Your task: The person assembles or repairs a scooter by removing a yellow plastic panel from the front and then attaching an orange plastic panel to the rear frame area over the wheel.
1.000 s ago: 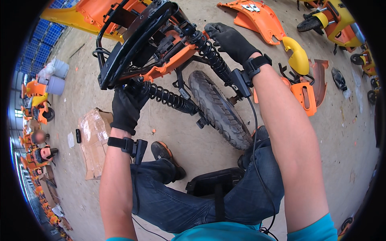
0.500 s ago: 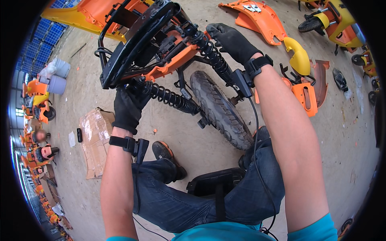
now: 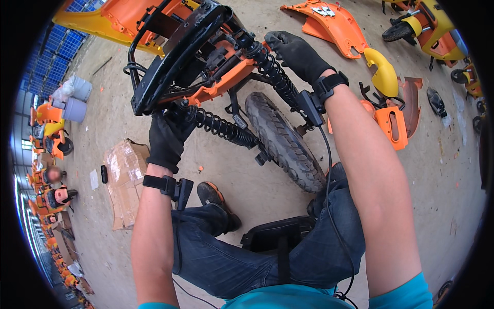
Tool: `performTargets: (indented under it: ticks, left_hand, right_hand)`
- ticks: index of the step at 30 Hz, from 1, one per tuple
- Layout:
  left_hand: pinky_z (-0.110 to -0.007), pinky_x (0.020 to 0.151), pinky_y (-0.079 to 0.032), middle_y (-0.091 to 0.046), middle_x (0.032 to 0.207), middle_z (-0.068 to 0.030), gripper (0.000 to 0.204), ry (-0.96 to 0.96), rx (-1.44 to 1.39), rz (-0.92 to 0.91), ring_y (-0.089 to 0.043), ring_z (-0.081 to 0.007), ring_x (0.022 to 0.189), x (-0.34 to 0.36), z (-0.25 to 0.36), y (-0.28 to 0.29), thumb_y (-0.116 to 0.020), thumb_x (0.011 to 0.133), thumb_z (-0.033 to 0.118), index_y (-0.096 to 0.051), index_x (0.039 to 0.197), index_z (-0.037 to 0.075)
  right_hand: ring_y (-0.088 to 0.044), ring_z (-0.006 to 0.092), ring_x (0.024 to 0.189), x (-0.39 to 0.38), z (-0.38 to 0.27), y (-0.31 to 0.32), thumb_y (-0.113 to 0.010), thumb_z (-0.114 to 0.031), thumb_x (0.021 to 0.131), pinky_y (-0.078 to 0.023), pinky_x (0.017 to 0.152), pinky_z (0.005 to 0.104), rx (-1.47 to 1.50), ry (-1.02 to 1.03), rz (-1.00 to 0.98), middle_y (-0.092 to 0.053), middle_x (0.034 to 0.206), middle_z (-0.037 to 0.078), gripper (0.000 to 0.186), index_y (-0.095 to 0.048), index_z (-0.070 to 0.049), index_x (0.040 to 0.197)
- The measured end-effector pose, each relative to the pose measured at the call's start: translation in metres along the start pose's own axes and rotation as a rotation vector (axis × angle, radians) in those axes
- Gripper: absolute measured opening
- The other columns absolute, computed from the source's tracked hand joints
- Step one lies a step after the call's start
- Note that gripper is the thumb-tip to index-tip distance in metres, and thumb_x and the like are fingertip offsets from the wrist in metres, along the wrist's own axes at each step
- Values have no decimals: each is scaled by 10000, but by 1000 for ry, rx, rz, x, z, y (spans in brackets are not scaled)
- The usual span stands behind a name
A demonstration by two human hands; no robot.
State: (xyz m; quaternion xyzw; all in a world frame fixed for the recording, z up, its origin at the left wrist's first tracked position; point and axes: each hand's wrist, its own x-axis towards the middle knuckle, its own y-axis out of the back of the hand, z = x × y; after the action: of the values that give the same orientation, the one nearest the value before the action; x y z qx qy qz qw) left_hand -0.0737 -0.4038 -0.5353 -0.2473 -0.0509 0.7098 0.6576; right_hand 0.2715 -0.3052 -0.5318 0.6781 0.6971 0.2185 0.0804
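A scooter's rear end stands before me, with a black metal frame [image 3: 180,62], an orange body panel [image 3: 225,81] and a treaded rear tyre [image 3: 285,141]. Black coil-spring shock absorbers run from frame to wheel on both sides. At the upper end of the left shock absorber [image 3: 226,129], my left hand [image 3: 169,136] in a black glove is closed; its fingertips are partly hidden under the frame. My right hand [image 3: 298,55], also gloved, has its fingers bent together beside the top of the right shock absorber [image 3: 275,74]. What those fingers hold, if anything, is hidden.
Flattened cardboard [image 3: 126,180] lies on the floor at left. To the right are a large orange panel [image 3: 334,26], a yellow fender [image 3: 382,72] and an orange bracket-like part [image 3: 391,126]. Pale buckets [image 3: 75,109] and other scooters stand farther off. A black seat-like piece [image 3: 275,232] is between my legs.
The view has shifted slightly, and the frame and my left hand appear a little farther right. Both hands keep their places at the shock absorbers' upper ends.
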Motion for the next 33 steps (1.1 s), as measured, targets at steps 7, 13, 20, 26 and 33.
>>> performTargets:
  ticks: [7, 13, 20, 26, 33]
  left_hand:
    - [-501, 984, -497, -647, 1145, -103, 523, 14, -14, -10, -636, -295, 1081, 1, -1, 2, -315, 1017, 521, -530, 1221, 90]
    - [-504, 981, -500, -647, 1143, -100, 502, 29, -12, -33, -640, -291, 1074, 0, 2, 0, -319, 1022, 503, -519, 1231, 92]
    - [-482, 971, -513, -650, 1104, -101, 413, 57, 13, -13, -646, -293, 1054, -3, 6, -6, -325, 1035, 392, -520, 1227, 82]
    - [-445, 962, -526, -648, 1105, -110, 366, 63, 49, -40, -648, -275, 1053, -2, 6, -2, -372, 1025, 327, -553, 1201, 61]
    - [-401, 958, -533, -640, 1139, -124, 334, 120, 89, -35, -638, -254, 1084, 4, 2, 9, -402, 1031, 238, -548, 1251, 33]
  right_hand:
    - [-603, 126, 805, 1, 1, -6, -564, -339, 965, -499, 745, 288, -127, 92, 138, -667, 974, 78, 355, -630, -28, 1121]
    - [-631, 125, 807, 1, -14, -12, -617, -278, 942, -497, 757, 273, -74, 44, 231, -686, 899, 70, 302, -634, -8, 1077]
    - [-630, 117, 822, -2, -26, -11, -559, -242, 979, -511, 772, 268, 31, 62, 136, -676, 972, 74, 298, -629, 7, 1126]
    - [-676, 152, 791, -2, -22, -7, -536, -190, 956, -520, 738, 271, 75, 260, 105, -715, 893, 99, 269, -669, 13, 1071]
    - [-611, 111, 738, -1, -27, -9, -514, -196, 977, -491, 708, 259, 298, 59, -59, -691, 851, 57, 268, -662, 2, 1081]
